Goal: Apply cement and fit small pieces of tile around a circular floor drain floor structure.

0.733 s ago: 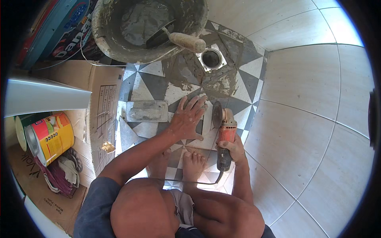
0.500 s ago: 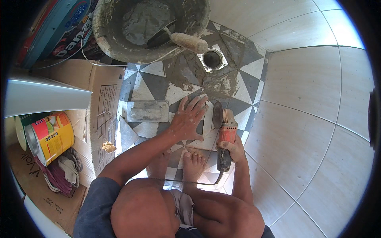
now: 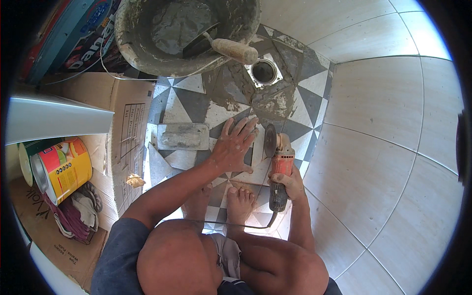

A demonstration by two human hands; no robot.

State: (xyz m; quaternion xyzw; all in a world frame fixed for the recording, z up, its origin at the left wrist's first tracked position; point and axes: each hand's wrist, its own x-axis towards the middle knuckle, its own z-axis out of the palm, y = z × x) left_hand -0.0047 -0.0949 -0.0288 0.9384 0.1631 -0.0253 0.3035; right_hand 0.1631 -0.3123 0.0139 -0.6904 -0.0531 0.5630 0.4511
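My right hand [image 3: 289, 182] is wrapped round the body of a red and black angle grinder [image 3: 282, 164]. The grinder's dark disc [image 3: 270, 140] stands upright on the side toward my left hand, over the tiles. My left hand [image 3: 236, 145], dusty and with its fingers spread, lies flat on the grey and white patterned tiles [image 3: 184, 105] just left of the disc. A cord runs from the grinder's lower end leftward past my feet. Left of my left hand, a rectangular metal float [image 3: 183, 136] smeared with mortar rests on the floor.
Ahead, a bucket [image 3: 236, 19] of wet mortar holds a trowel with a wooden handle [image 3: 233, 50]. Beyond my hands, a square floor drain [image 3: 264, 72] sits amid mortar-smeared tiles. Cardboard [image 3: 130, 147] and a yellow and red can [image 3: 64, 169] stand left. A tiled wall [image 3: 373, 147] rises right.
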